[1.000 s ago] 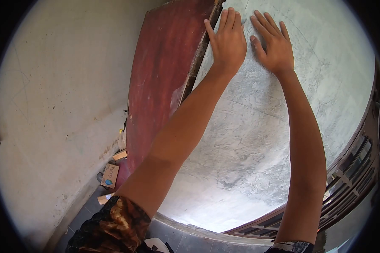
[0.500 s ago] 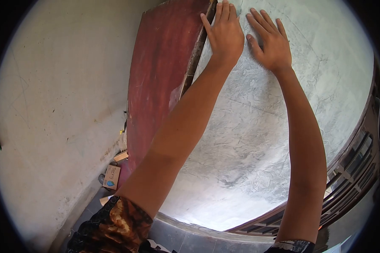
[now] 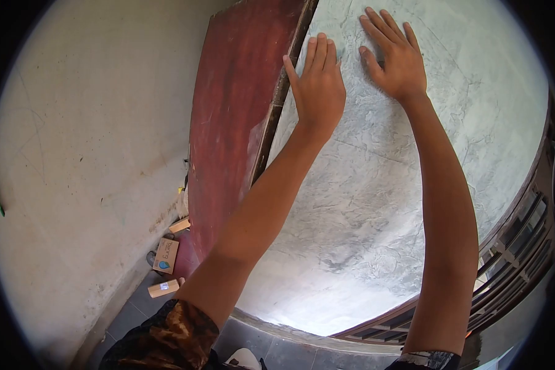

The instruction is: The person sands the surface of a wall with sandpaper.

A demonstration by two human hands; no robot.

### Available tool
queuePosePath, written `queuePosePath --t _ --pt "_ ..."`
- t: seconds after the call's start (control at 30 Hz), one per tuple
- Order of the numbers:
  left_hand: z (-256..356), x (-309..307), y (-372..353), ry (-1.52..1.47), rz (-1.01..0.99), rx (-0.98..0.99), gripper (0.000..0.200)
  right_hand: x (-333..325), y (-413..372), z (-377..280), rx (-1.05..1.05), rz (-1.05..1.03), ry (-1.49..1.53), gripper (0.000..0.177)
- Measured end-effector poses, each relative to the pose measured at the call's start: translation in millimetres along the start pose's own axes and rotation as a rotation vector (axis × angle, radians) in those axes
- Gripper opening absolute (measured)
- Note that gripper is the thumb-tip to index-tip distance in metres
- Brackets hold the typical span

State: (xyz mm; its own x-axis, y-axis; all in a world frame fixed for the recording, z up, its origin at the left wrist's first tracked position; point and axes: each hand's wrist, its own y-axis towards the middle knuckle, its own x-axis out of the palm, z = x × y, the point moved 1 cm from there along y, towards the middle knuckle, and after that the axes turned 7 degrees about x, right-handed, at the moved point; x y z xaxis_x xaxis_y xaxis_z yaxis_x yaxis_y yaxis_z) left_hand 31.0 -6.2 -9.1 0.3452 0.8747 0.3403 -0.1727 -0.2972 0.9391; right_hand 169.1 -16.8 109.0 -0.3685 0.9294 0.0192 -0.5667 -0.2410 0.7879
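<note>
Grey panel (image 3: 364,216) stood propped upright, just beside the red board (image 3: 234,123). Left hand (image 3: 317,89) and right hand (image 3: 398,58) lay flat on its face, fingers spread, gripping nothing. Looked big, stiff, probably heavy. Slick face, so the edges looked like the only real hold.
</note>
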Motion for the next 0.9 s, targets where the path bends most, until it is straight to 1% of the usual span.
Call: queuePosePath --t 0.1,0.13,0.17,0.2,0.23,0.27,0.3,0.33,0.37,0.4,0.47,0.5,0.53,0.57,0.6,0.67,0.7,0.77,0.8,0.83,0.87,0.9 --pt "1 0 -11 -0.010 0.001 0.006 0.038 2 0 2 -0.007 0.005 0.000 0.056" --pt "-3 10 11 -0.026 0.056 0.032 0.037 2 2 3 -0.013 0.012 0.000 0.056" --pt "-9 18 38 -0.019 0.059 0.030 0.037 2 1 2 -0.004 0.008 -0.012 0.056" --pt "-15 25 65 -0.036 0.104 0.029 0.038 3 0 1 0.006 0.003 -0.023 0.056" --pt "-17 30 82 -0.059 0.150 0.039 0.039 4 1 3 0.010 0.010 -0.023 0.056" --pt "-17 30 82 -0.101 0.159 0.031 0.038 4 0 3 0.010 0.005 -0.016 0.056" --pt "-13 26 68 -0.102 0.153 0.031 0.038 3 -2 3 0.006 -0.001 -0.009 0.056" --pt "-9 21 40 -0.056 0.106 0.030 0.037 -2 0 -1 0.004 -0.003 -0.006 0.056" --pt "-3 14 14 -0.009 0.058 0.027 0.036 -12 3 -7 0.028 -0.078 0.047 0.055" --pt "3 4 -9 -0.006 0.058 0.024 0.036 -20 5 -13 0.052 -0.152 0.100 0.057" --pt "14 -12 -38 0.022 -0.032 0.011 0.035 -32 5 -23 0.058 -0.151 0.118 0.053" --pt "11 -3 -28 0.023 -0.029 0.006 0.035 -35 5 -24 0.064 -0.149 0.130 0.050" --pt "9 9 1 0.008 0.051 0.006 0.035 -25 4 -17 0.054 -0.152 0.132 0.050" --pt "5 19 28 -0.006 0.130 0.010 0.035 -8 0 -5 0.027 -0.079 0.060 0.052" --pt "-1 26 49 0.001 0.134 0.003 0.035 3 -3 1 -0.003 -0.006 -0.009 0.056" --pt "-6 32 82 -0.056 0.153 -0.036 0.037 6 -1 1 -0.009 -0.004 -0.021 0.056" --pt "-2 29 69 -0.057 0.152 -0.037 0.037 5 -3 1 -0.004 -0.013 -0.034 0.056" --pt "9 11 17 0.036 0.065 -0.032 0.035 4 -3 1 -0.004 -0.010 -0.020 0.056" --pt "13 2 -8 0.041 0.068 -0.034 0.035 3 -3 0 0.000 -0.011 -0.004 0.056" --pt "19 -9 -30 0.062 0.026 -0.040 0.036 3 -3 -2 -0.005 -0.009 0.000 0.056" --pt "20 -12 -38 0.077 -0.015 -0.037 0.036 1 -2 -2 -0.005 -0.009 0.008 0.056" --pt "14 -1 -27 0.075 -0.012 -0.029 0.036 1 -2 -1 -0.003 -0.010 0.014 0.056"
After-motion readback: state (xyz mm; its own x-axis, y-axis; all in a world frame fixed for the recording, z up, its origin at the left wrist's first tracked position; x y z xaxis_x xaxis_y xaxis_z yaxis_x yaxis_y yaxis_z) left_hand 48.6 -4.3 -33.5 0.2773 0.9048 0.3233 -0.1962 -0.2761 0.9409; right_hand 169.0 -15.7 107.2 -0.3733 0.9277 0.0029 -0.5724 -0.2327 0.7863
